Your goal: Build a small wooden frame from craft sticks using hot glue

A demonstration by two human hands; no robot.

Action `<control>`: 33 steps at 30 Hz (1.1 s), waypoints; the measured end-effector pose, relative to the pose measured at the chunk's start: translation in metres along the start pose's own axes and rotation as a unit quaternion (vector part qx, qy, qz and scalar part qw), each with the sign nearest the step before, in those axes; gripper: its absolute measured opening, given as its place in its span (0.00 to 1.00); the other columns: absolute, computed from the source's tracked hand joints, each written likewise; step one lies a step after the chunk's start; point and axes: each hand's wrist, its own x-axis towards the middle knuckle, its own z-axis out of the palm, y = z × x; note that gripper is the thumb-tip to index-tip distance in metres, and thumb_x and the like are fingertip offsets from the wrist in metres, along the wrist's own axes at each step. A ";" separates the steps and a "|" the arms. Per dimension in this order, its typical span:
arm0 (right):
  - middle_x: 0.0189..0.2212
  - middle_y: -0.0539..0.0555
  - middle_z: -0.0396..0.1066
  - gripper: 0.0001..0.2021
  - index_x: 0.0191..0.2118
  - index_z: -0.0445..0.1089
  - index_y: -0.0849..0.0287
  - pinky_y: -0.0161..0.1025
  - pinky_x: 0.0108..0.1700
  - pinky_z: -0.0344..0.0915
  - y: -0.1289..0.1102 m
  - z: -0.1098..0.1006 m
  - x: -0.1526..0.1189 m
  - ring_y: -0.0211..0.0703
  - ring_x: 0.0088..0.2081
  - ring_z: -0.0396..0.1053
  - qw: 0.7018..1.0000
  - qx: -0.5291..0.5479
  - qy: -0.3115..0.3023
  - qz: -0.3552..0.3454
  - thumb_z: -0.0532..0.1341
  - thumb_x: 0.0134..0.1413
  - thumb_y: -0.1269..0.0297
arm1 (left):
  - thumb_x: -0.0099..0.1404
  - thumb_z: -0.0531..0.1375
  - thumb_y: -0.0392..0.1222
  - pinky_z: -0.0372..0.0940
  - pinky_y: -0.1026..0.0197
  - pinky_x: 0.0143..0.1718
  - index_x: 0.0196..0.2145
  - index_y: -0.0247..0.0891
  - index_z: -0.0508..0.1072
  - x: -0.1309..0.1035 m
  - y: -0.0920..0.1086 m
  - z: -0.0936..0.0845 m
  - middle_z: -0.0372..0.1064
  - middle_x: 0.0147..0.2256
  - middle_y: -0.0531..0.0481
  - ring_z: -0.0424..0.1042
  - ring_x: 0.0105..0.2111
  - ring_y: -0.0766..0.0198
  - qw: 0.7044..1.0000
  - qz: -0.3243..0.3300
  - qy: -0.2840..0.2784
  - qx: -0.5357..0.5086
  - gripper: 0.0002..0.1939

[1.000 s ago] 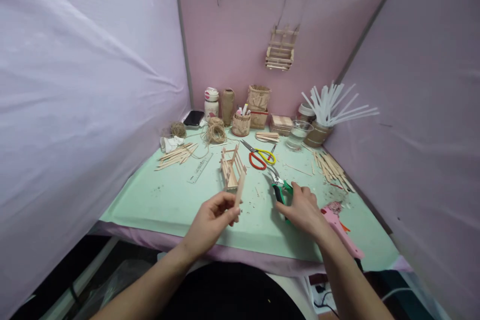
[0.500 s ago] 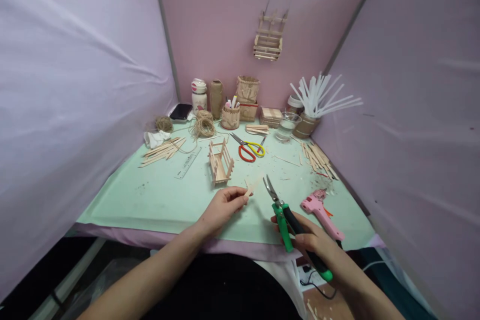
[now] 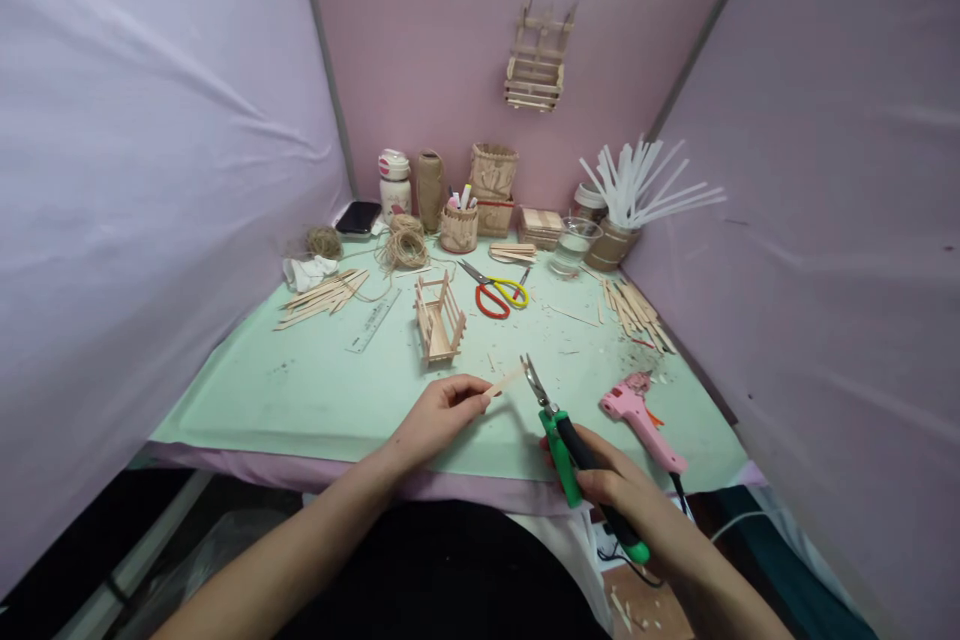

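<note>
My left hand (image 3: pixel 448 417) pinches a thin, pale wooden stick (image 3: pixel 508 381) between thumb and fingers, above the front part of the green tabletop. My right hand (image 3: pixel 600 470) is wrapped round the handles of green-and-black cutters (image 3: pixel 559 435). The blades of the cutters are at the far end of the stick; whether they touch it is too small to tell. Just beyond my left hand stands a small wooden stick frame (image 3: pixel 439 322). Red-and-yellow scissors (image 3: pixel 495 292) lie behind it to the right.
A pink glue gun (image 3: pixel 643 420) lies to the right, near loose sticks (image 3: pixel 636 312). More sticks (image 3: pixel 324 298) and a ruler (image 3: pixel 373 320) are at left. Twine (image 3: pixel 405 245), a cup of water (image 3: pixel 574 248) and white glue sticks (image 3: pixel 637 185) stand behind.
The cutters in my right hand have moved slightly left, so their blades are now at the stick's end. My left hand has shifted a little left, with the stick still pinched.
</note>
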 end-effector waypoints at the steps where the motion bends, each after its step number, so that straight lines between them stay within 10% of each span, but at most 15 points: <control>1: 0.54 0.57 0.68 0.32 0.59 0.65 0.57 0.52 0.59 0.58 0.003 -0.001 0.000 0.58 0.56 0.63 1.000 -0.008 0.010 0.001 0.59 0.45 0.56 | 0.60 0.59 0.45 0.59 0.64 0.35 0.36 0.35 0.77 -0.004 0.000 -0.003 0.73 0.33 0.48 0.67 0.33 0.64 0.999 0.017 0.002 0.029 0.12; 7: 0.60 0.58 0.63 0.32 0.61 0.60 0.55 0.53 0.61 0.55 0.005 -0.007 0.009 0.58 0.60 0.60 0.998 -0.051 0.019 -0.021 0.58 0.49 0.54 | 0.65 0.55 0.46 0.59 0.62 0.36 0.34 0.36 0.75 -0.026 0.002 -0.027 0.70 0.31 0.48 0.66 0.32 0.63 0.966 0.133 0.101 0.195 0.13; 11: 0.60 0.60 0.62 0.31 0.61 0.59 0.56 0.52 0.61 0.55 -0.006 0.000 0.016 0.57 0.60 0.60 0.997 -0.048 -0.012 -0.059 0.58 0.51 0.53 | 0.63 0.57 0.48 0.57 0.63 0.33 0.32 0.35 0.74 -0.025 0.005 -0.033 0.68 0.29 0.50 0.63 0.30 0.65 0.976 0.100 0.140 0.135 0.13; 18: 0.52 0.57 0.69 0.28 0.57 0.65 0.56 0.51 0.58 0.58 -0.008 0.018 0.005 0.58 0.56 0.62 0.999 0.011 -0.046 -0.021 0.59 0.48 0.58 | 0.57 0.61 0.51 0.47 0.66 0.24 0.30 0.34 0.72 -0.010 0.006 -0.015 0.57 0.21 0.57 0.51 0.21 0.71 0.995 -0.006 0.087 -0.054 0.15; 33: 0.37 0.52 0.66 0.15 0.43 0.66 0.57 0.39 0.39 0.62 -0.011 0.021 -0.001 0.43 0.36 0.64 0.997 0.065 -0.045 0.020 0.56 0.47 0.62 | 0.57 0.60 0.50 0.45 0.65 0.23 0.30 0.34 0.75 0.000 0.000 -0.002 0.57 0.20 0.58 0.51 0.21 0.71 0.999 -0.040 0.029 0.012 0.14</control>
